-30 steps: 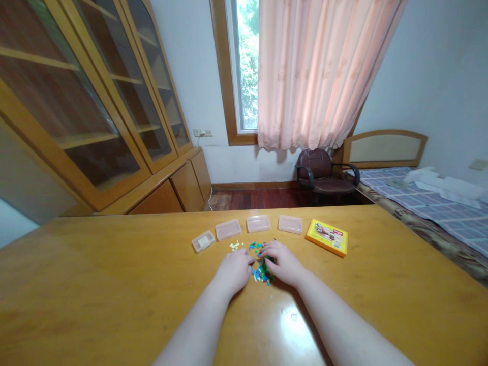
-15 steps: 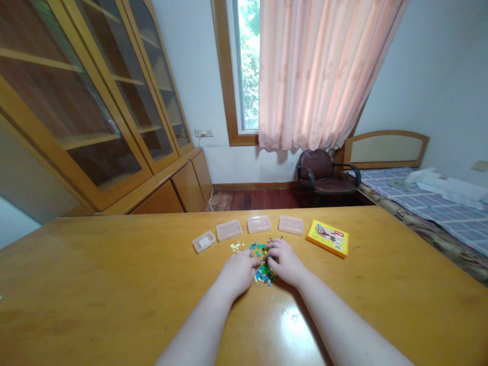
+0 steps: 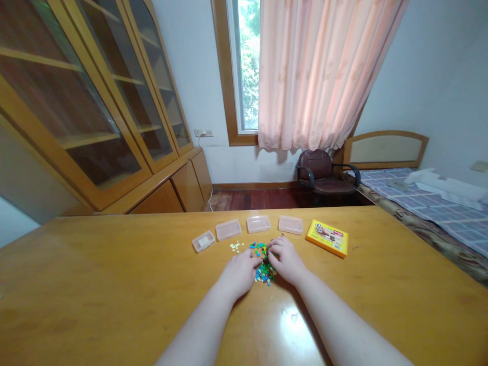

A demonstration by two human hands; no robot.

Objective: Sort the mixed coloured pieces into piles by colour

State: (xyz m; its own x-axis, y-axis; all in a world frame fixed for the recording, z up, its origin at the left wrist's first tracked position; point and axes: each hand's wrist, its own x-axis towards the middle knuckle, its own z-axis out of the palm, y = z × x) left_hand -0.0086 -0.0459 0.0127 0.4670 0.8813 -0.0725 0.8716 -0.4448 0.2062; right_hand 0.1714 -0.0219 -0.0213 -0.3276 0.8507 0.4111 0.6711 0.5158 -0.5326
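A loose pile of small building bricks [image 3: 264, 275] in green, blue, white and yellow lies on the wooden table between my two hands. My left hand [image 3: 240, 272] rests at the pile's left side, its index finger stretched out onto the bricks. From the right, my right hand [image 3: 285, 259] reaches over the pile with curved fingers, thumb apart from them. The fingertips touch or hover over the bricks; nothing gripped can be made out. Several cream bricks [image 3: 235, 247] lie in a separate group beyond my left hand.
Beyond the bricks stand clear plastic boxes in an arc: a small box [image 3: 199, 246] with a white piece inside, a left box [image 3: 222, 235], a middle box [image 3: 258, 230] and a right box [image 3: 290, 231]. A yellow carton [image 3: 327, 238] lies to their right on the table [image 3: 114, 284].
My right hand has shifted slightly right, with its fingers drawn back a little over the pile. The left hand has moved a touch to the right. Boxes and carton stay put.
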